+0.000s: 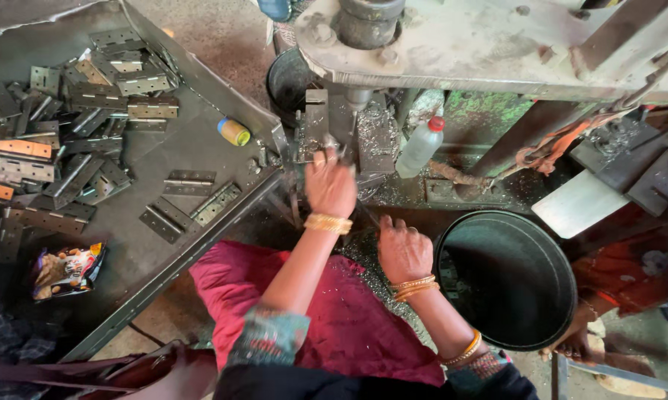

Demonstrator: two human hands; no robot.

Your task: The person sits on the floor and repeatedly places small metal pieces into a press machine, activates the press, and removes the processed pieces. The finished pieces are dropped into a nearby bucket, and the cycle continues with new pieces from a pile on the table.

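The left hand (329, 185) is reaching up under the drill press (363, 30), its fingers (320, 157) pinching a small grey metal hinge piece (313, 141) against the machine's fixture; the piece is mostly hidden by the fingers. The right hand (404, 250) is resting lower, just beside a round black bucket (508, 278), its fingers curled together; I cannot tell whether they are gripping anything. Flat steel hinges (189, 181), dull grey with screw holes, are lying scattered and heaped on the slanted metal desk (200, 141) at left. A white plastic bottle with a red cap (421, 144) is standing by the machine base, amid metal shavings.
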